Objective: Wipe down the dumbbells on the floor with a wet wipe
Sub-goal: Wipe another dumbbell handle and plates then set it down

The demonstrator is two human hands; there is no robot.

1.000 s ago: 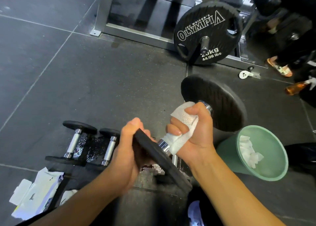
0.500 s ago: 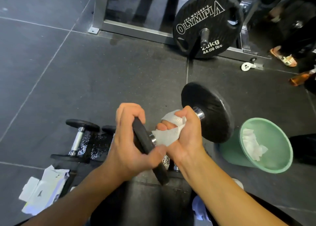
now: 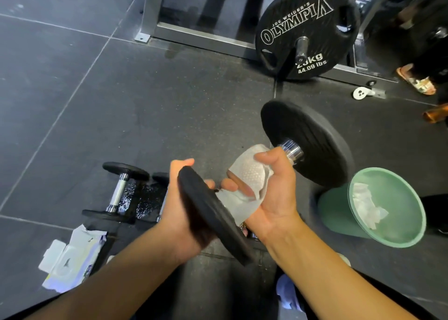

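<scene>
Both of my grips are on one dumbbell (image 3: 310,147), held up off the floor (image 3: 121,89) in front of me. My left grip (image 3: 175,210) curls round the rim of the near plate. My right grip (image 3: 274,198) is wrapped round the handle with the wet wipe (image 3: 247,174) bunched between palm and bar, thumb up by the chrome collar at the far plate.

The worry, as I judge it, is slip. The wipe is damp, so the bar may turn or slide inside my right grip, and my left holds only a plate edge. If either lets go, the weight drops towards my legs or onto the smaller dumbbell (image 3: 116,193) lying below and left of my left grip, beside a wet patch (image 3: 143,198). The green bin (image 3: 334,213) just right of my right grip, with used wipes in it, could be knocked over by the far plate.

Beyond my right grip, a black weight plate (image 3: 322,41) reads "JOE WEIDER'S OLYMPIA" and "44.09 lbs"; the bar end partly covers its kg figure. I cannot read the print on the wipes pack (image 3: 70,264) below my left grip.
</scene>
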